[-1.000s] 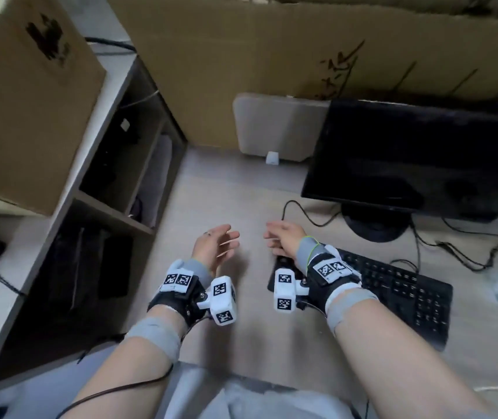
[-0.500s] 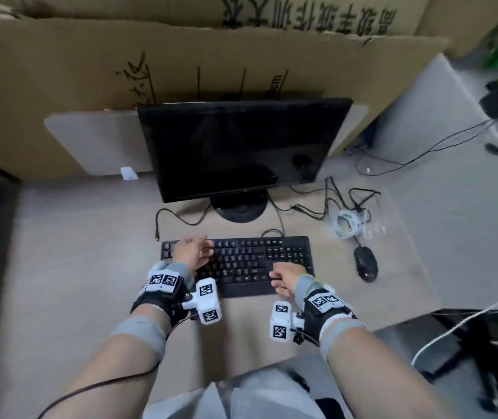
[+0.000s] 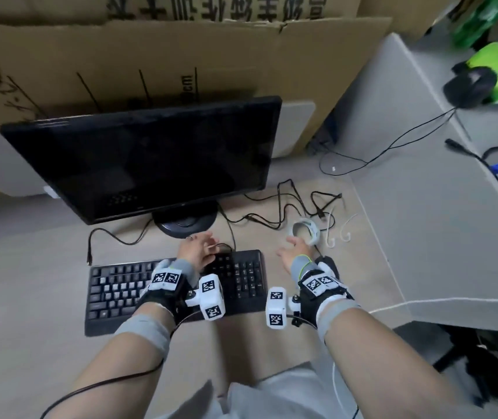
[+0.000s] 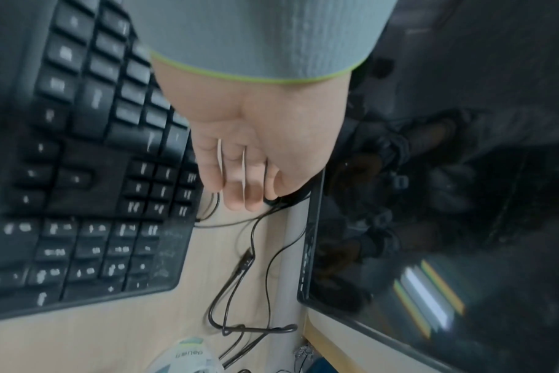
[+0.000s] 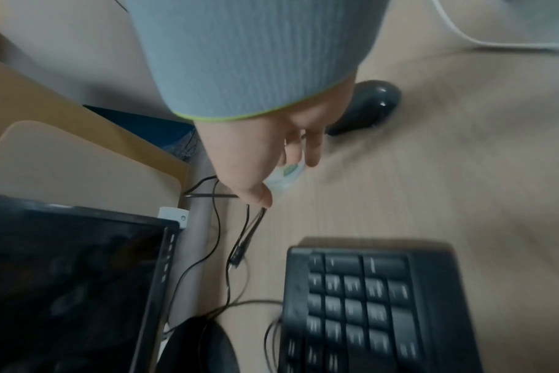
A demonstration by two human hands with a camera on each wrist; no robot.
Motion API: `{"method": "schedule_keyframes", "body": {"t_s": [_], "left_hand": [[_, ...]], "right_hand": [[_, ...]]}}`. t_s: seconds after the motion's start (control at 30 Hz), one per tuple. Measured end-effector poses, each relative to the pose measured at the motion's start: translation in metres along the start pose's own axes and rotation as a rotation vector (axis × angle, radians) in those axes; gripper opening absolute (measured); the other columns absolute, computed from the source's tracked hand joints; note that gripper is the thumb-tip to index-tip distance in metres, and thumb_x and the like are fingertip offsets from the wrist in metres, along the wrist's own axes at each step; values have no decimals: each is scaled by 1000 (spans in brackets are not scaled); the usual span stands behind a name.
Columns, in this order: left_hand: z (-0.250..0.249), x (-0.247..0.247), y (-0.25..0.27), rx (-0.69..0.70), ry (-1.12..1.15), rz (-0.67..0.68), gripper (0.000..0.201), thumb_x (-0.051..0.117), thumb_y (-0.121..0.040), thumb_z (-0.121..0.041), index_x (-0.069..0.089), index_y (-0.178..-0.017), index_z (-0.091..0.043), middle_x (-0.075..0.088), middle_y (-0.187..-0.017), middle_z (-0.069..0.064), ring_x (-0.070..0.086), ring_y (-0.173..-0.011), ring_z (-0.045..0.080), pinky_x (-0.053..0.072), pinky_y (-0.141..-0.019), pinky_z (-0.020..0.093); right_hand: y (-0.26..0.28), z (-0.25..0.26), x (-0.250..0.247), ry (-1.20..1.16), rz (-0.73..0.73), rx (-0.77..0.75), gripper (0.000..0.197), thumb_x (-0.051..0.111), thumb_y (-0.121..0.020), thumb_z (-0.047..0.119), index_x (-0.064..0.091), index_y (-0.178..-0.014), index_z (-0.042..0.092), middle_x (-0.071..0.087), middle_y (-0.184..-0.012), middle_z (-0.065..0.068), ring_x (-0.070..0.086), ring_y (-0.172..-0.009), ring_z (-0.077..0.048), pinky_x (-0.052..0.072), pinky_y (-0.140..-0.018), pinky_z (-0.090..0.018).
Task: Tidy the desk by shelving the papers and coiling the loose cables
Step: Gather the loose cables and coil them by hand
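Loose black cables [image 3: 290, 207] lie tangled on the desk to the right of the monitor stand; the left wrist view shows these cables [image 4: 240, 267], as does the right wrist view [image 5: 240, 247]. Another black cable [image 3: 111, 237] loops left of the stand. My left hand [image 3: 204, 246] hovers over the keyboard's far edge with loose fingers [image 4: 236, 199] close to a cable and holding nothing. My right hand [image 3: 290, 247] hangs relaxed and empty just short of a white tape roll [image 3: 305, 231], right of the keyboard. No papers are in view.
A black keyboard [image 3: 120, 291] lies in front of a dark monitor [image 3: 151, 158]. A black mouse [image 5: 364, 106] sits by my right wrist. Small white hooks [image 3: 332, 237] lie past the tape roll. A grey divider [image 3: 423, 176] bounds the desk on the right, and cardboard [image 3: 151, 55] stands behind.
The head view has swung right from the shelf to the monitor. Both hands moved right: the left to the keyboard's far right edge, the right off the keyboard towards the tape roll.
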State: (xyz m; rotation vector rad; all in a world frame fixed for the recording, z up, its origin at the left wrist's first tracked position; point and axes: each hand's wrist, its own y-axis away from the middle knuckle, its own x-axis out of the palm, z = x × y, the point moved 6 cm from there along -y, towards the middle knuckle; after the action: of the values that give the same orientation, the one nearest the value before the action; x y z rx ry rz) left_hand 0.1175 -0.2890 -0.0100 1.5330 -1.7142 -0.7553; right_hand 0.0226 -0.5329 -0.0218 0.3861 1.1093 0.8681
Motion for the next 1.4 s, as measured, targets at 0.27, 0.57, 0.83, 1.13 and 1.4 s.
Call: {"method": "schedule_keyframes", "body": {"t_s": [0.27, 0.57, 0.83, 1.13, 1.4], "left_hand": [[32, 71, -15, -11, 28, -114, 17, 49, -100, -16, 59, -112, -13, 66, -101, 9, 65, -82, 20, 50, -83, 32], [35, 101, -1, -30, -17, -17, 48, 76, -78, -51, 66, -110, -16, 75, -97, 0, 72, -90, 18, 58, -75, 34], [35, 16, 9, -53, 181, -263, 35, 67, -82, -15, 60, -109, 6, 66, -101, 22, 72, -77, 29, 61, -70, 41], [54, -98, 16, -129, -441, -615, 49, 54, -87, -46, 72, -101, -3, 65, -114, 28, 56, -113, 41, 43, -95, 38], [36, -88, 20, -150, -565, -879, 63, 71, -80, -32, 50, -137, -16, 41, -141, 21, 47, -124, 40, 37, -104, 42]], "right_hand": [[-100, -8, -32, 423, 148, -114, 40, 65, -88, 21, 63, -127, 12, 49, -142, -13, 42, -131, -30, 43, -89, -20], [-30, 57, -19, 321, 429, -590, 24, 76, -77, 36, 78, -99, 26, 69, -88, 1, 61, -80, -16, 47, -74, -21], [19, 80, 40, 156, 507, -613, 23, 79, -76, 28, 74, -99, 31, 70, -89, 15, 53, -64, 3, 46, -71, -16], [-19, 80, 63, 465, 95, -499, 65, 68, -80, 19, 40, -140, 19, 28, -150, -5, 31, -136, -31, 34, -110, -38], [-85, 88, 60, 252, 134, -174, 53, 50, -99, 22, 30, -146, 10, 40, -145, -12, 45, -128, -33, 38, -105, -38]]}}
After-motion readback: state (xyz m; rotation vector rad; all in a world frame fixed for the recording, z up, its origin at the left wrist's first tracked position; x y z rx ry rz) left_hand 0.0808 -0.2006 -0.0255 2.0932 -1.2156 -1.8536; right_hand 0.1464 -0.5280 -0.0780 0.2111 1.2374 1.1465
